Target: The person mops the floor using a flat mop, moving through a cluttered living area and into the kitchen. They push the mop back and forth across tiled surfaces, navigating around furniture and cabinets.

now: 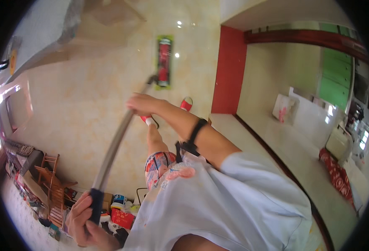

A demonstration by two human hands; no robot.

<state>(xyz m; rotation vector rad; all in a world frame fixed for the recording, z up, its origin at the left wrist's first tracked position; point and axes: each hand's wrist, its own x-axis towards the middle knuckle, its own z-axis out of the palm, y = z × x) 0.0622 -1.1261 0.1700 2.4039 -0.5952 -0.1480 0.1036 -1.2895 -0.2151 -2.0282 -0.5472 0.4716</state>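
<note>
A flat mop with a long grey pole slants across the view from the lower left toward the upper middle. My left hand is closed around its dark blue handle grip. Farther up, my right hand is wrapped round the pole near its lower end. Past that hand a black joint meets the edge of the mop head. This long head has a red and black top with a yellow-green fringe and lies on the glossy tiled floor.
My red shoes stand just behind the mop head. To the right is a red panel beside a pale counter. Wooden folding chairs and piled goods are at the lower left. A pale cloth-covered piece stands upper left.
</note>
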